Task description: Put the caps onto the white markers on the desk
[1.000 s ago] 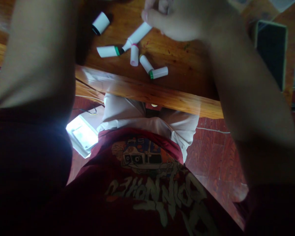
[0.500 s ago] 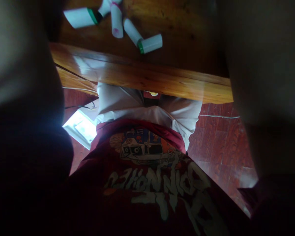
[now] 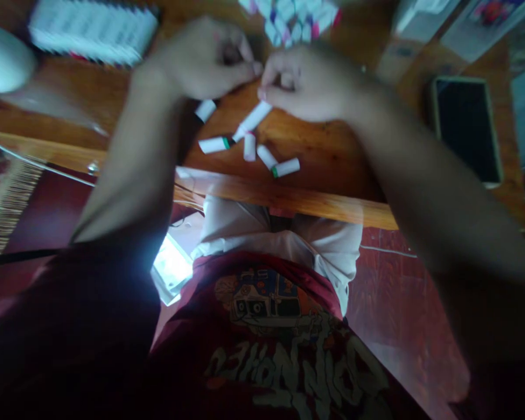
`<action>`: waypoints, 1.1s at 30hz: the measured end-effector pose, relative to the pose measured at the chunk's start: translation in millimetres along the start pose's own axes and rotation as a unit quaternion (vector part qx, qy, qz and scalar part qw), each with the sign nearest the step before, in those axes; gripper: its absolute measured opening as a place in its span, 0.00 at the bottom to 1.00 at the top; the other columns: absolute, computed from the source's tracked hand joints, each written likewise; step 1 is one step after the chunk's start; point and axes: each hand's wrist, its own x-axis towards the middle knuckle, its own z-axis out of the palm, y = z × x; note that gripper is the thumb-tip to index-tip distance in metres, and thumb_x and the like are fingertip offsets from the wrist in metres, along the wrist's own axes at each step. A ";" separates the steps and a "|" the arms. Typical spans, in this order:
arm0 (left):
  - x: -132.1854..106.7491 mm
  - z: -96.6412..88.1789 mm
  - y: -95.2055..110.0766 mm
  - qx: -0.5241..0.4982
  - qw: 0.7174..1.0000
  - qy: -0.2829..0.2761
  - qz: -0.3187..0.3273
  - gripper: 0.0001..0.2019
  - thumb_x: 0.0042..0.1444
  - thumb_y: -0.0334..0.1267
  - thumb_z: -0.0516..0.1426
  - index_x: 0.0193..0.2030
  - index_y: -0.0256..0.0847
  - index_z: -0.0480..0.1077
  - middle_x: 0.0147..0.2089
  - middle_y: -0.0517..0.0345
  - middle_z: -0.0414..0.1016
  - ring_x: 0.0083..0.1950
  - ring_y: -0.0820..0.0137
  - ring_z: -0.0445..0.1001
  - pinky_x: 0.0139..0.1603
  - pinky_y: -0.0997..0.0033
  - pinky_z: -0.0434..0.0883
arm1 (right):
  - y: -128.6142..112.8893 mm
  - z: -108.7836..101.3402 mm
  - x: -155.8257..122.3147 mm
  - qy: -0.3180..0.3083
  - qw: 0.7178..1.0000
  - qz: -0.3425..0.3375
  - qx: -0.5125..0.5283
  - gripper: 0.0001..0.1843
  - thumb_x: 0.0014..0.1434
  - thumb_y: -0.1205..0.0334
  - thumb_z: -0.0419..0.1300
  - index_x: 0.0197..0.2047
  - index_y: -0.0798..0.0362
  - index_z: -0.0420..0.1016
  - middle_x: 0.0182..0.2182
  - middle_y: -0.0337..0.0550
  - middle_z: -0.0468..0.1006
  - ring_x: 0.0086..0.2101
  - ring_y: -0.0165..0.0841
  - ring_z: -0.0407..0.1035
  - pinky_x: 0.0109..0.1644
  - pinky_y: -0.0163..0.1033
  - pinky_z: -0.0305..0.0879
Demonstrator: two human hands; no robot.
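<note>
Back over the table point(image 3: 332, 157) came my left hand point(image 3: 201, 58) and right hand point(image 3: 308, 81), fingers point(image 3: 269, 81) curled shut, on what I cannot tell. One white pen point(image 3: 254, 116) lies slanted, its end just under my right fingers, closer to that hand.

White markers point(image 3: 213, 145) with green bands

Left hand point(image 3: 201, 58) and right hand point(image 3: 308, 81) close together above a wooden worktop point(image 3: 332, 163), right fingers point(image 3: 262, 93) just over a white highlighter barrel point(image 3: 254, 116) (a green-banded cap point(image 3: 284, 167) lying near it), bundled highlighters point(image 3: 291, 20) beyond, dark phone point(image 3: 464, 128) off to the right
</note>
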 end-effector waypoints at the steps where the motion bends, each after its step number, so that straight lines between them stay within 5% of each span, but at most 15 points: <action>1: 2.6 -2.9 5.9 0.022 1.000 -0.013 -0.006 0.24 0.67 0.54 0.54 0.52 0.31 0.74 0.37 0.59 0.72 0.37 0.81 0.66 0.45 0.75 0.63 | -2.0 1.7 -0.4 0.005 0.999 0.026 0.035 0.18 0.66 0.54 0.58 0.50 0.57 0.80 0.35 0.39 0.79 0.31 0.21 0.64 0.38 0.32 0.54; 4: 22.2 -9.2 16.5 0.022 0.991 -0.121 -0.048 0.18 0.69 0.46 0.54 0.42 0.30 0.74 0.29 0.60 0.70 0.29 0.82 0.63 0.35 0.76 0.61 | -0.2 6.0 3.2 0.020 0.999 0.017 0.042 0.16 0.66 0.55 0.59 0.46 0.57 0.81 0.27 0.39 0.75 0.26 0.23 0.59 0.33 0.33 0.51; 7: 48.5 -9.7 15.5 0.014 0.985 -0.158 -0.069 0.17 0.68 0.45 0.54 0.34 0.33 0.73 0.23 0.60 0.67 0.27 0.78 0.61 0.30 0.74 0.59 | 5.1 9.0 5.9 0.028 0.996 0.006 0.084 0.14 0.64 0.55 0.60 0.44 0.57 0.81 0.25 0.39 0.73 0.25 0.24 0.59 0.33 0.34 0.52; 9: 60.4 -3.4 10.0 0.013 0.994 -0.103 -0.045 0.17 0.66 0.44 0.55 0.28 0.34 0.70 0.21 0.60 0.63 0.26 0.77 0.58 0.30 0.72 0.56 | 7.0 10.1 5.7 0.024 0.995 0.010 0.096 0.15 0.64 0.55 0.60 0.44 0.56 0.81 0.25 0.39 0.73 0.25 0.24 0.59 0.33 0.34 0.51; 12: 64.3 13.5 0.8 0.018 0.997 0.070 0.031 0.19 0.62 0.43 0.56 0.22 0.36 0.62 0.22 0.60 0.59 0.26 0.76 0.54 0.31 0.70 0.50 | 7.6 10.5 4.7 0.018 0.995 0.007 0.103 0.16 0.64 0.53 0.58 0.44 0.56 0.81 0.25 0.39 0.74 0.25 0.24 0.60 0.33 0.34 0.51; 15: 58.6 27.6 -4.9 -0.002 0.987 0.142 0.072 0.21 0.61 0.47 0.56 0.21 0.37 0.60 0.22 0.60 0.60 0.27 0.76 0.55 0.32 0.69 0.50 | 7.9 10.9 4.8 0.016 0.995 -0.004 0.100 0.17 0.65 0.52 0.57 0.44 0.56 0.81 0.25 0.39 0.74 0.26 0.25 0.61 0.33 0.33 0.52; 21: 51.8 29.4 -7.4 -0.044 0.981 0.167 0.087 0.23 0.61 0.48 0.55 0.19 0.38 0.56 0.19 0.63 0.53 0.25 0.76 0.51 0.31 0.70 0.50 | 10.9 12.9 6.6 0.005 0.994 -0.009 0.108 0.18 0.66 0.50 0.55 0.43 0.55 0.79 0.26 0.39 0.75 0.26 0.25 0.63 0.32 0.32 0.51; 33: 55.9 29.4 -11.5 -0.048 0.980 0.160 0.103 0.23 0.60 0.49 0.55 0.19 0.38 0.56 0.20 0.63 0.55 0.25 0.77 0.53 0.30 0.71 0.50 | 11.1 12.3 6.2 0.006 0.994 -0.010 0.105 0.19 0.66 0.49 0.55 0.43 0.55 0.79 0.25 0.38 0.74 0.25 0.25 0.62 0.31 0.33 0.49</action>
